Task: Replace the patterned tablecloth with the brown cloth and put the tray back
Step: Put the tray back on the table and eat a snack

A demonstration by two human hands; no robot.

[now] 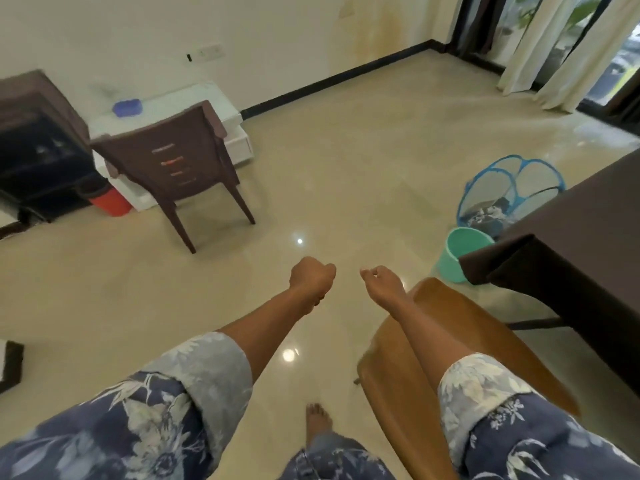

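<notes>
The brown cloth (585, 237) covers the table at the right edge, its corner hanging down over the table leg. My left hand (311, 278) is held out over the floor, curled into a fist with nothing in it. My right hand (382, 278) hovers beside it above a wooden chair back (446, 344), fingers curled in loosely, also with nothing in it. Both hands are well left of the table. A blue mesh hamper (512, 188) on the floor holds dark patterned fabric; whether it is the patterned tablecloth I cannot tell. No tray shows.
A teal bucket (457, 254) stands by the table corner. A brown plastic chair (180, 161) faces a white low cabinet (207, 105) bearing a blue dish (127, 107). A red bin (107, 199) and dark furniture sit far left. Curtains (554, 46) hang back right.
</notes>
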